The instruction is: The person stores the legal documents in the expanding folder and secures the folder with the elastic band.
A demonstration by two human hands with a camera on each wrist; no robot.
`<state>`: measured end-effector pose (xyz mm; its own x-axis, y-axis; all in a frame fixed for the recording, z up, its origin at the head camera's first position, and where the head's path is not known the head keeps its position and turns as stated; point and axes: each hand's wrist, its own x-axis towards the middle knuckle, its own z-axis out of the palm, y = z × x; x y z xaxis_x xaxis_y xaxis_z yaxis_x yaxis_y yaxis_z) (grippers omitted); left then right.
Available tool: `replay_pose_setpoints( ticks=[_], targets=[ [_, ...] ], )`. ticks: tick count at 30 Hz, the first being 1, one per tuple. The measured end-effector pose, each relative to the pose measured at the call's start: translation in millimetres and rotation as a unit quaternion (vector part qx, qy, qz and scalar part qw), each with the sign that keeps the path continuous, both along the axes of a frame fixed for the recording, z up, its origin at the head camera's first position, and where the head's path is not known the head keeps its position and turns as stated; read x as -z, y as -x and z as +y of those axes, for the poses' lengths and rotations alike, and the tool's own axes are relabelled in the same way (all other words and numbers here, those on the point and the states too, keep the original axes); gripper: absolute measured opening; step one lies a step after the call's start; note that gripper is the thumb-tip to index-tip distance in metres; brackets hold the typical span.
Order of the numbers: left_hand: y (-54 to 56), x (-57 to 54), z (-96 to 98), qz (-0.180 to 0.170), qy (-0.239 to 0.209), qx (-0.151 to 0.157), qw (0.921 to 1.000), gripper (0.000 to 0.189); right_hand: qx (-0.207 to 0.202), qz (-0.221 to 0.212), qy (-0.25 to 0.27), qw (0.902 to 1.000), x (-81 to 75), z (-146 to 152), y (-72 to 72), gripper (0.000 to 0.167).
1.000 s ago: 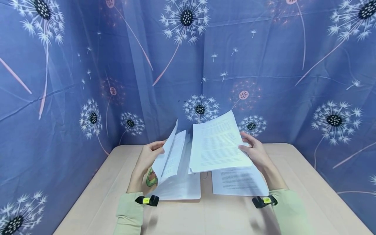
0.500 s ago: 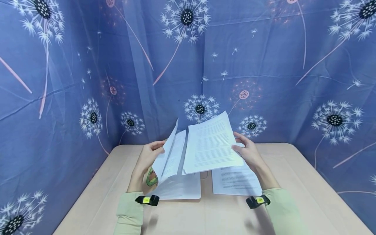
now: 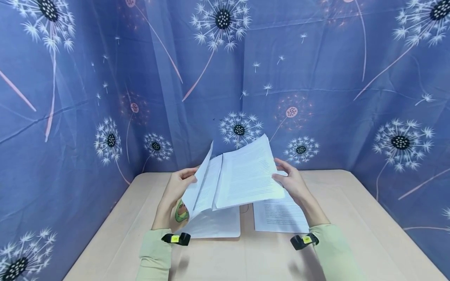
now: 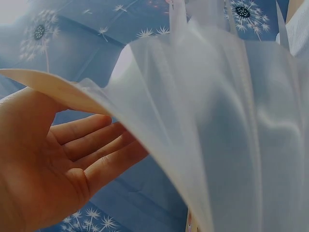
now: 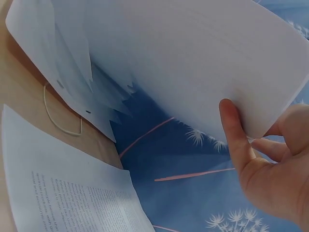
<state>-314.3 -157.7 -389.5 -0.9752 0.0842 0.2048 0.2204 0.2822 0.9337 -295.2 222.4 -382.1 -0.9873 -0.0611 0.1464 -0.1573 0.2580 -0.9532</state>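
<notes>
No word can be read. Dense lines of small dark print cover the white rectangular paper (image 3: 246,173) pinched in the right fingers (image 3: 285,165) and the white printed sheet (image 3: 277,216) lying below them on the worktop (image 3: 218,259). Faint lines run along the narrow white page (image 3: 207,183) just right of the left fingers (image 4: 108,166). On the wrists behind the fingers, the black left wristband (image 3: 184,239) and black right wristband (image 3: 297,242) each bear a small yellow rectangular label (image 3: 175,239), marked too finely to read.
</notes>
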Motion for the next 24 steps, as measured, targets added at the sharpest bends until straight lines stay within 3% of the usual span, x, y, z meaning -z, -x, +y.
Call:
replay_pose_setpoints(
  ticks=[24],
  targets=[
    [-0.5, 0.5, 0.1, 0.003, 0.002, 0.002, 1.0000, 0.036, -0.011, -0.017, -0.026, 0.9995, 13.4, -33, 5.4, 0.064]
  ],
)
